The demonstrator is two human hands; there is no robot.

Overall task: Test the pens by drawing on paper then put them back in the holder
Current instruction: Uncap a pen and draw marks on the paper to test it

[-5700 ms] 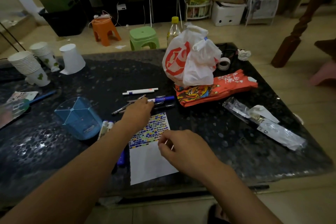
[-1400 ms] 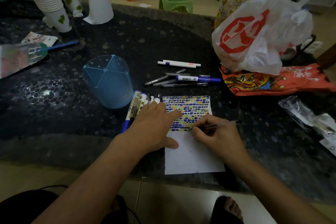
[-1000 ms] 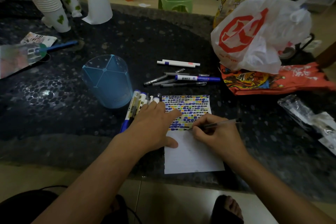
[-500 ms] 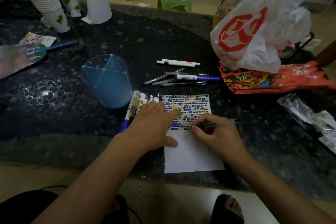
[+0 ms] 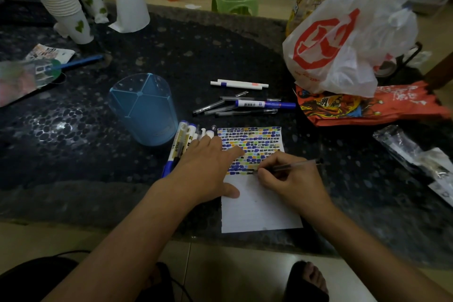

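At the near edge of a dark speckled worktop (image 5: pixel 73 130), paper (image 5: pixel 257 203) under flat, spread left hand (image 5: pixel 206 171), right hand (image 5: pixel 291 184) pinching pen (image 5: pixel 294 166) tip on paper, blue holder (image 5: pixel 144 110) left of it, stools on the floor beyond.

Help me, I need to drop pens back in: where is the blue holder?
The blue holder stands upright on the dark table, left of the paper.

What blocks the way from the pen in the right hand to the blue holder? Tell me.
The left hand lies flat between the pen and the holder, with markers beside it. The holder's top looks open.
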